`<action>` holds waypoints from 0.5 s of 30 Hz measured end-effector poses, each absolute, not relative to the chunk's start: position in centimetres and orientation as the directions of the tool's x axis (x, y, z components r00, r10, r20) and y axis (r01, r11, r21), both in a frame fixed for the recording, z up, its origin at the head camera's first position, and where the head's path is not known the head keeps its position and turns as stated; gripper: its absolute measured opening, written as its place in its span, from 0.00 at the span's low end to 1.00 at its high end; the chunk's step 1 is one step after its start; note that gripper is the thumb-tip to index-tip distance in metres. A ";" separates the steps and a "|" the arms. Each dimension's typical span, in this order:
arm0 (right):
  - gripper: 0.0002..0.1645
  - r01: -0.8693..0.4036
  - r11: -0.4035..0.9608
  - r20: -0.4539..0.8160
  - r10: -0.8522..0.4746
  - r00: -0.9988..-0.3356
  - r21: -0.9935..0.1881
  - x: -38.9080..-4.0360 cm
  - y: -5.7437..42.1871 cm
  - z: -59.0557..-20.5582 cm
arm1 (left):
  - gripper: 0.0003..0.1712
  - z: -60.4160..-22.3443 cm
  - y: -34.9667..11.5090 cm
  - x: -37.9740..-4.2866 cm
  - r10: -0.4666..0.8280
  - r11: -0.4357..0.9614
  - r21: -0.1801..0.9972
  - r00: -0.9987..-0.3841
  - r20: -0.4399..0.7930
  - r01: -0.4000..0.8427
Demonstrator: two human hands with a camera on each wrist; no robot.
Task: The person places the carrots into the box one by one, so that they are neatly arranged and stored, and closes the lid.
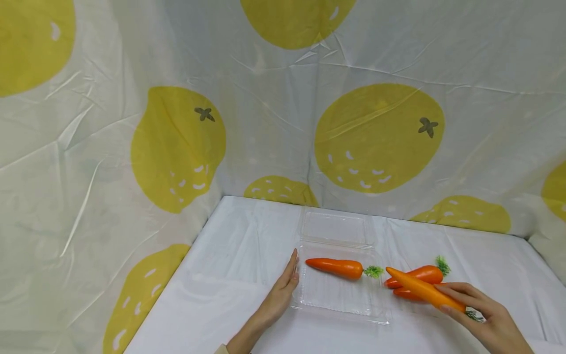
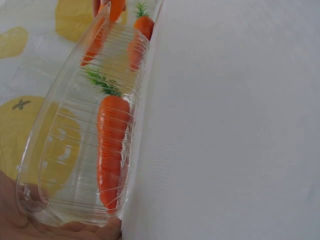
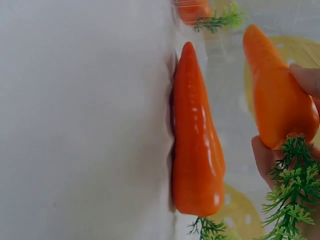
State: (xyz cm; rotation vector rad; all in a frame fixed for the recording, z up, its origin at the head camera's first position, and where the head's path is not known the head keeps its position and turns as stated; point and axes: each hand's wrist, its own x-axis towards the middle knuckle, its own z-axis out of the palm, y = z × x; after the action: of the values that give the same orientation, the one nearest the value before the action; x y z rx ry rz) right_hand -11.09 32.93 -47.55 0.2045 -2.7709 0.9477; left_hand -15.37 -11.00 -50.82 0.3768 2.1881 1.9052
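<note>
Head view: a clear box [image 1: 327, 298] has been set on the white-covered counter [image 1: 212, 280], its lid [image 1: 336, 226] folded back toward the lemon-print sheet [image 1: 269, 98]. The boxed carrot [image 1: 336, 267] is laid inside, tip to the left, leaves [image 1: 373, 271] over by the right wall. The left side of the box is touched by the left hand [image 1: 278, 295], fingers [image 1: 289, 268] pretty much straight, nothing gripped. The held carrot [image 1: 422, 289] is pinched at its thick end by the right hand [image 1: 484, 314], fingers only as far apart as its width. It's held over two loose carrots [image 1: 429, 272], which are laid on the counter just right of the box

Left wrist: the boxed carrot is seen through the ribbed plastic, and the near end of the box is met by the left fingers. The other carrots are spotted past the far end

Right wrist: the held carrot is gripped from both sides, tip free, leaves hanging by the fingers. A loose carrot is seen beside it, apart from it, with the boxed carrot partly cut off up top
</note>
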 end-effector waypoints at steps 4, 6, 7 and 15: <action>0.22 -0.280 0.746 0.302 -0.111 -0.947 -0.604 -11.5 32.5 -47.2 | 0.35 -50.9 -11.0 -15.3 0.327 0.130 0.990 -0.945 0.006 0.051; 0.23 -0.308 0.732 0.320 -0.129 -0.939 -0.608 -11.6 32.3 -47.1 | 0.35 -50.9 -11.0 -15.3 0.325 0.132 0.990 -0.946 0.006 0.051; 0.23 -0.319 0.723 0.325 -0.137 -0.936 -0.613 -11.7 32.2 -47.1 | 0.36 -50.9 -11.0 -15.3 0.324 0.132 0.990 -0.946 0.005 0.050; 0.22 -0.318 0.719 0.302 -0.156 -0.941 -0.618 -12.4 31.0 -46.2 | 0.36 -50.7 -11.0 -15.4 0.327 0.138 0.989 -0.945 0.005 0.053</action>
State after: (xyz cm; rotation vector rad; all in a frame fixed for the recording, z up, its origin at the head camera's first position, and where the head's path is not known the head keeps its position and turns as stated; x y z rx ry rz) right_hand -12.40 30.99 -46.25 0.3771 -2.6963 1.0317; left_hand -15.36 -11.03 -50.73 0.3755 2.1991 1.8971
